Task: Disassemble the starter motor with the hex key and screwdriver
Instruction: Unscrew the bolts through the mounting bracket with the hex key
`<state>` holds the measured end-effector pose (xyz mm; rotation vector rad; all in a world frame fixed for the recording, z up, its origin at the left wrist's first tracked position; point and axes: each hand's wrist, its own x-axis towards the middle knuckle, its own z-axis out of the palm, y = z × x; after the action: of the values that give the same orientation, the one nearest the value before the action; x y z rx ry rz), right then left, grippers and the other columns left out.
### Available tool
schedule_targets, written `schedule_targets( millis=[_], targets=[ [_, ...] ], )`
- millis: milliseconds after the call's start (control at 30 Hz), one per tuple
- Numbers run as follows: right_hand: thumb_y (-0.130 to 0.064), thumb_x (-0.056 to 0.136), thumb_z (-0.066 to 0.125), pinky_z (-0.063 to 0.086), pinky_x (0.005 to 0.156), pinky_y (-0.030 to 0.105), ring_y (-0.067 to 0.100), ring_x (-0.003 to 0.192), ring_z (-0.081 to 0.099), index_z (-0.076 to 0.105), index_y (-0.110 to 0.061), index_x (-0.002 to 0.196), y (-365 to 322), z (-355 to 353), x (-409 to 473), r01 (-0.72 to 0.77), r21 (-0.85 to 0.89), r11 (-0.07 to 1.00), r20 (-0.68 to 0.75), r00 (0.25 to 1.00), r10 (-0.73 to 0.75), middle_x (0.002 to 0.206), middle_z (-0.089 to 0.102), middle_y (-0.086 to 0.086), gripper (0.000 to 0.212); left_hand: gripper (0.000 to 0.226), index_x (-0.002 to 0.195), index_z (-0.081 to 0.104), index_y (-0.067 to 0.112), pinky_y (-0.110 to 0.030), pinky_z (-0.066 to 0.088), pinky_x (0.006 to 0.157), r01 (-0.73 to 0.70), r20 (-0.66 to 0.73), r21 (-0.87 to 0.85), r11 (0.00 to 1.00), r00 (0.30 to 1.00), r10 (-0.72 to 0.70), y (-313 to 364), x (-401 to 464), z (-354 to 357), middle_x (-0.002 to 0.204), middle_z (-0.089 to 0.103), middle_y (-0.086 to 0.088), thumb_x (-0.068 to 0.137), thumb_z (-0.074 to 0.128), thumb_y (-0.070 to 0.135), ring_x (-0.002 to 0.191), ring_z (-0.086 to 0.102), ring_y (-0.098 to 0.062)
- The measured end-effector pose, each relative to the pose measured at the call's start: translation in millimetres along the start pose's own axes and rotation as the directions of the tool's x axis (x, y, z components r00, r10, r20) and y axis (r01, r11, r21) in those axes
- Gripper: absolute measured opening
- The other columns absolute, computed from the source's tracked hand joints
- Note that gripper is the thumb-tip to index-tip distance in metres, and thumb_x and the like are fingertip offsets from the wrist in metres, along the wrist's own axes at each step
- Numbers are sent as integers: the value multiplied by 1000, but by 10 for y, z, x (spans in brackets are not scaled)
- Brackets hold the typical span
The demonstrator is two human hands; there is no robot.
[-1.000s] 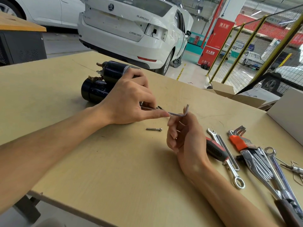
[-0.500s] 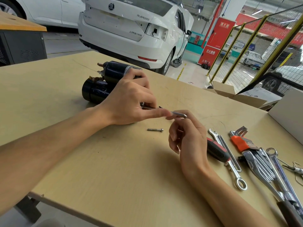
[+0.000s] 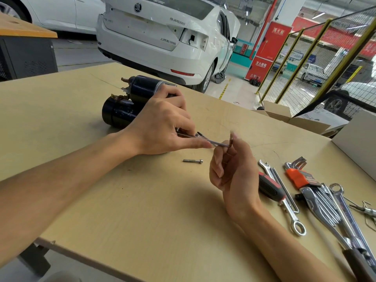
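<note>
The starter motor [image 3: 130, 104], a pair of dark cylinders lying on its side, sits on the tan table [image 3: 122, 210] at about ten o'clock from the table's middle. The left hand [image 3: 162, 127] lies over the motor's near end, its upper fingers curled on the housing and its forefinger stretched out toward three o'clock along the long shaft of the hex key [image 3: 219, 143], steadying it; whether the thumb also pinches the shaft is hidden under the hand. The right hand [image 3: 234, 169], at four o'clock from the left one, is turned palm-up with its fingers curled, and its thumb and fingertips pinch the hex key's short bent arm, which stands upright and is blurred. The key's far tip disappears behind the left hand, so its seating in the motor cannot be made out. A loose bolt [image 3: 192, 161] lies flat on the table just below the two hands, touching neither. At three o'clock from the right hand lies the screwdriver [image 3: 269, 187] with its black and red handle, untouched, beside a combination wrench [image 3: 284, 198]. Further toward three o'clock are an orange hex key holder [image 3: 299, 177] and a fan of chrome spanners [image 3: 329, 204]. Beyond the table's far edge, at twelve o'clock, stands a white car [image 3: 162, 37], with a yellow mesh fence [image 3: 325, 58] at two o'clock.
</note>
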<state>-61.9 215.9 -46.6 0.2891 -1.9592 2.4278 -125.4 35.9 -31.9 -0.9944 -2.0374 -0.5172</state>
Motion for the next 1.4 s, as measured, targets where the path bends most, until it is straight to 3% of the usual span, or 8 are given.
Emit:
schedule_targets(
  millis=[167, 367, 567, 833, 1000, 1133, 1300, 1400],
  targets=[
    [-24, 75, 42, 24, 41, 20, 15, 40, 31, 55, -19, 57, 16, -20, -17, 97, -77, 992, -15, 995, -98, 47, 36, 1, 23, 38, 71, 78, 19, -53, 43, 92, 28, 7, -11, 1000, 1000, -28, -3, -13, 5, 67, 70, 6, 85, 69, 53, 89, 47, -8],
    [0, 91, 34, 24, 40, 17, 15, 41, 31, 63, -16, 64, 16, 3, -28, 119, -175, 977, -79, 988, -134, 45, 36, 2, 42, 36, 68, 77, 19, -53, 43, 93, 37, -13, -24, 999, 999, -37, 10, -13, 6, 65, 68, 6, 85, 70, 50, 85, 46, -6],
    [-12, 100, 36, 24, 37, 19, 14, 40, 33, 60, -13, 90, 30, 6, 8, -2, -171, 985, -152, 988, -25, 49, 40, 0, 26, 36, 67, 78, 18, -51, 43, 93, 23, -19, -26, 999, 1000, -24, 16, -8, 3, 63, 67, 8, 83, 72, 50, 81, 46, -5],
    [-44, 92, 46, 26, 38, 20, 11, 38, 34, 55, -21, 52, -12, -3, 2, -8, -16, 1000, -58, 998, 7, 46, 38, -1, 48, 43, 67, 78, 18, -49, 42, 93, 0, -10, -7, 1000, 1000, -1, 38, 2, -17, 63, 69, 7, 83, 65, 56, 76, 55, -13],
    [-25, 77, 46, 24, 41, 17, 15, 39, 31, 58, -19, 60, 15, -16, -9, 75, -89, 993, -41, 996, -79, 47, 37, 1, 21, 36, 70, 79, 18, -52, 44, 92, 14, -15, 0, 1000, 1000, -14, 22, -9, -2, 64, 69, 7, 83, 72, 51, 80, 48, -7],
    [-8, 93, 40, 26, 39, 16, 14, 40, 33, 62, -13, 75, 25, 0, -30, 78, -184, 980, -92, 991, -96, 47, 39, 1, 29, 37, 67, 79, 19, -49, 43, 93, 5, -28, -18, 1000, 1000, -5, 19, -8, 8, 63, 69, 8, 85, 69, 49, 79, 44, -1],
    [-14, 102, 41, 26, 37, 17, 12, 39, 34, 59, -13, 94, 26, 19, -6, -25, -192, 981, -156, 988, -5, 49, 42, -2, 20, 39, 66, 79, 18, -47, 42, 93, 14, -37, -17, 1000, 999, -15, 6, -9, 23, 63, 69, 8, 86, 69, 50, 78, 47, -4],
    [-20, 104, 38, 24, 36, 18, 11, 37, 34, 61, -17, 80, 35, 11, -4, -47, -177, 983, -154, 988, 20, 48, 41, -3, 34, 36, 65, 77, 18, -51, 43, 92, 9, -40, -10, 1000, 999, -9, 13, -3, 21, 62, 69, 9, 84, 73, 48, 77, 47, -5]
  ],
)
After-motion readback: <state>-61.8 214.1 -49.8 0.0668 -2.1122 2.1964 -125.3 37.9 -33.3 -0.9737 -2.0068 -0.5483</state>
